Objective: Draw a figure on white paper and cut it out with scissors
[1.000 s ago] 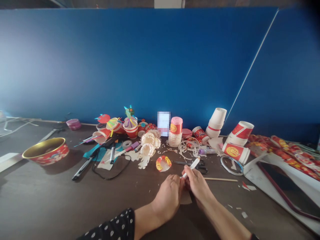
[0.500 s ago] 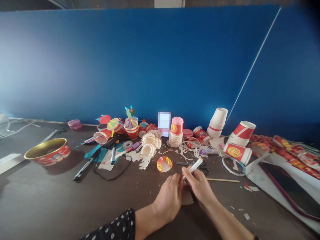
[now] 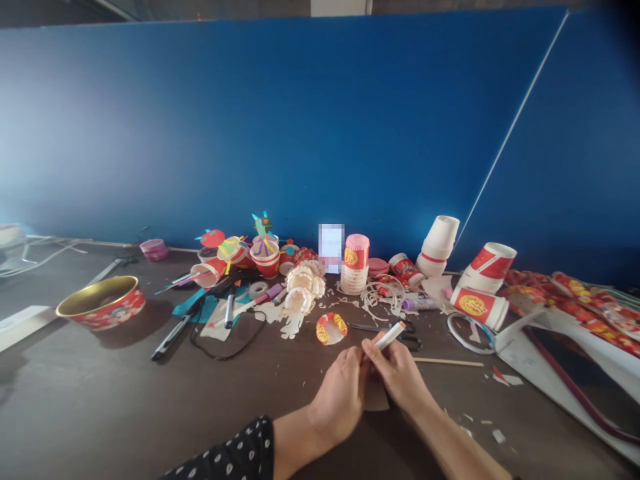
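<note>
My right hand [image 3: 395, 373] is shut around a white marker [image 3: 390, 337], whose far end points up and to the right. My left hand [image 3: 340, 393] sits against it, pinching the top of a brown paper piece [image 3: 376, 395] that hangs below the fingers. The marker's tip is hidden behind my fingers. Just beyond the hands lie black-handled scissors [image 3: 395, 335] and a red and gold paper ring [image 3: 331, 329]. A wooden stick [image 3: 447, 362] lies to the right of my right hand.
The dark table [image 3: 100, 380] is strewn with paper scraps, pens and tape. Red and white paper cups [image 3: 480, 270] and paper crafts stand along a blue wall [image 3: 300, 127]. A gold-rimmed red bowl [image 3: 100, 303] sits at the left, patterned wrapping paper [image 3: 575, 300] at the right.
The whole scene has shifted slightly right in view. The marker has moved a little right with my right hand, and its grip on the brown paper looks unchanged.
</note>
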Demonstrator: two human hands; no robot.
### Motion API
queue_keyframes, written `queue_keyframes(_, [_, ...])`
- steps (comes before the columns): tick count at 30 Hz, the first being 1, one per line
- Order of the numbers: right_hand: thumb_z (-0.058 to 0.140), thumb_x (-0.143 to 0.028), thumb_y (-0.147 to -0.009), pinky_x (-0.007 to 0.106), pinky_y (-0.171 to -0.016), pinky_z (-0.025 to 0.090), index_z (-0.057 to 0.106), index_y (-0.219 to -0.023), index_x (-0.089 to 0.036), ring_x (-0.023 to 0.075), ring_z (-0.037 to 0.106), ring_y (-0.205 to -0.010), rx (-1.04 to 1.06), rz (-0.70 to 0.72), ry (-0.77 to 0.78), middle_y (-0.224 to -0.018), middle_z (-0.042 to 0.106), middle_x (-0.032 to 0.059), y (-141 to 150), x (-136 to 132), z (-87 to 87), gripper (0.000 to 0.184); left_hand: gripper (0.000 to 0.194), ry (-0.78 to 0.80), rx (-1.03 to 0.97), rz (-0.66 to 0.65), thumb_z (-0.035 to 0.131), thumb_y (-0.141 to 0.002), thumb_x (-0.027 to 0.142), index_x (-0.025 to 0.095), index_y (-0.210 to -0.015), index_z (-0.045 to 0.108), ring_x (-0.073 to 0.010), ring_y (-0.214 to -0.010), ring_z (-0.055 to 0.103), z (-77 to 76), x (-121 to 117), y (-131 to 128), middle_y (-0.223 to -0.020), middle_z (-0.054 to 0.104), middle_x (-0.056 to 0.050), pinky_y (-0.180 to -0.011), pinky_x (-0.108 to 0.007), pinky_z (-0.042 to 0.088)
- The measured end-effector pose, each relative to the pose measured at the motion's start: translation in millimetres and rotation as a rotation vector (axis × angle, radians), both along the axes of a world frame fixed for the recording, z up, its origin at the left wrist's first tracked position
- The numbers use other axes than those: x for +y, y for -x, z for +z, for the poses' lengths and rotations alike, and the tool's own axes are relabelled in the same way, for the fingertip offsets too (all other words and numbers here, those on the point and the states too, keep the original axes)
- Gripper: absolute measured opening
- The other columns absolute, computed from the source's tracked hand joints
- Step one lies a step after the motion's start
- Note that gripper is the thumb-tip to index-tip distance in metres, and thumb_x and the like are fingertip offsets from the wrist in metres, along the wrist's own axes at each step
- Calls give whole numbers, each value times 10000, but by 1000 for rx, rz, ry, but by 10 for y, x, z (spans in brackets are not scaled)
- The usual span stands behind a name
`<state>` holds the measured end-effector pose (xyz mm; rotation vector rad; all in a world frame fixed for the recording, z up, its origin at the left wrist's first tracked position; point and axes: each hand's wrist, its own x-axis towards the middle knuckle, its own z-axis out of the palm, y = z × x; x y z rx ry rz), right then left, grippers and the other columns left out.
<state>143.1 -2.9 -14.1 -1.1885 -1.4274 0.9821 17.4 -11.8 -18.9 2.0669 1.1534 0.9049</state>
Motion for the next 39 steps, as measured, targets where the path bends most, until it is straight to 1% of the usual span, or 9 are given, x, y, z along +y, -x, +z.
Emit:
queue_keyframes(4, [594,-467,-701,240,-508,375,498,-580,-175,134,450,-526,4,-13,7,-542,482,-26,-5,3,9,331,279,-30,-48,-45,283,-868,215,140,-1046,484,-218,-898,539,-9,9,-8,-963,583,-127,-785,-357,428])
queue_keyframes(8, [565,-480,-725,233,-476,348,449,-589,-190,120,415,-487,35,11,38,-510,434,-47,-10,-1,-12,341,245,-21,-44,-40,300,-859,214,136,-966,506,-196,-798,552,-19,23,-21,-877,586,-106,-732,-331,447])
queue_keyframes(11, [514,-482,-763,223,-445,306,401,-593,-201,107,367,-459,32,14,34,-490,383,-63,-4,-4,-30,348,210,-21,46,-12,307,-853,217,150,-893,502,-177,-737,538,-1,17,-17,-821,568,-79,-688,-312,446])
queue_keyframes(14, [505,-468,-774,223,-444,291,390,-586,-203,104,341,-464,1,-9,-14,-496,354,-66,9,2,-36,345,206,-67,137,-2,284,-857,209,161,-897,481,-171,-753,528,58,3,0,-835,558,-70,-689,-303,436])
queue_keyframes(16, [502,-465,-775,224,-437,285,383,-585,-206,102,327,-459,7,-25,-36,-493,336,-69,16,6,-37,343,208,-103,190,-18,268,-859,200,158,-915,464,-171,-752,531,109,-2,14,-847,558,-72,-679,-299,430])
queue_keyframes(19, [495,-464,-779,225,-430,282,374,-584,-209,101,317,-451,13,-55,-56,-485,326,-70,16,3,-42,344,167,-135,267,-70,308,-848,217,159,-918,448,-177,-707,550,167,-4,25,-824,576,-68,-627,-284,421])
queue_keyframes(23, [491,-463,-784,225,-438,291,364,-578,-211,104,329,-459,35,-69,-64,-492,335,-66,9,-15,-51,350,133,-150,333,-83,343,-837,236,160,-895,435,-188,-634,573,190,-20,21,-780,603,-70,-533,-267,388])
queue_keyframes(30, [485,-462,-783,223,-434,271,331,-577,-217,97,294,-455,126,-42,-12,-492,308,-77,26,-41,-31,355,112,-133,309,-80,343,-841,238,170,-891,417,-206,-612,601,197,-81,2,-731,632,-69,-487,-263,354])
queue_keyframes(39, [482,-454,-780,227,-444,269,311,-557,-218,99,289,-464,103,-77,-34,-497,293,-75,52,-61,19,367,131,-114,205,-71,302,-864,234,178,-892,418,-177,-573,598,186,-101,-12,-696,629,-56,-464,-239,330])
